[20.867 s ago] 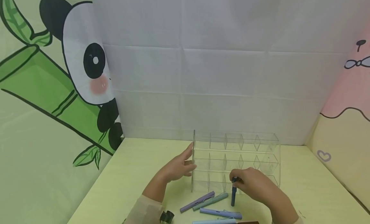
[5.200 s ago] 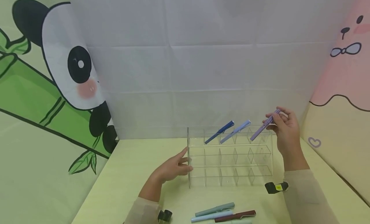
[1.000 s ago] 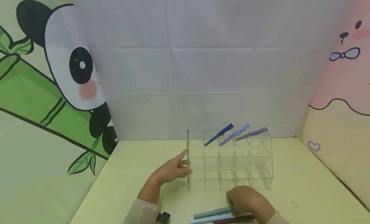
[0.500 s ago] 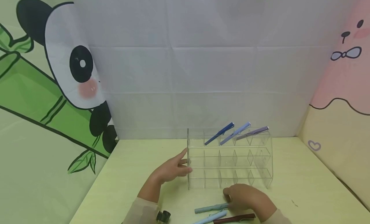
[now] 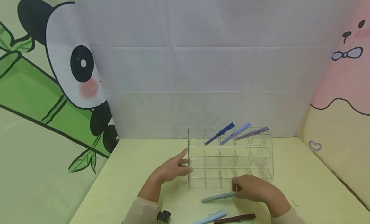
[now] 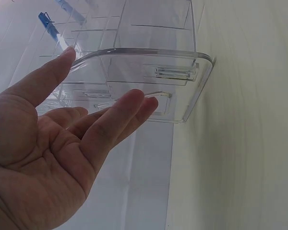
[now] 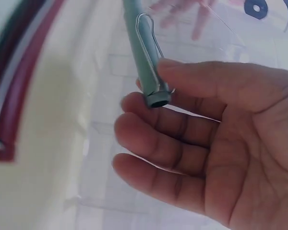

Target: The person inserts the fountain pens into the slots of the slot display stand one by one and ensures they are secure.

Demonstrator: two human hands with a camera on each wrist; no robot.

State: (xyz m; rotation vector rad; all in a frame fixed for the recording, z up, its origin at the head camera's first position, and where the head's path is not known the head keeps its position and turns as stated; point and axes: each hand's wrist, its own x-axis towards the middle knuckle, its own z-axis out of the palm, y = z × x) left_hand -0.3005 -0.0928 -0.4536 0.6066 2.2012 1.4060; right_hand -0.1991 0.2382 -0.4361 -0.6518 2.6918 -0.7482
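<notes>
A clear tiered pen rack stands on the table. My left hand is at its left side panel, fingers extended; in the left wrist view the thumb and fingers of that hand lie along the clear side. My right hand pinches a grey-green pen in front of the bottom tier. The right wrist view shows thumb and fingertips at the clip end of this pen, other fingers loosely bent. In the top tier lean a dark blue pen, a periwinkle pen and a purple pen.
Near the front edge of the view lie a light blue pen and a dark red pen. A pale cloth wall rises behind the table, with printed panels on both sides.
Over the last second my right hand has drawn the grey-green pen from the others toward the rack; the light blue pen has turned. The purple pen, held 5.2 seconds ago, now sits racked.
</notes>
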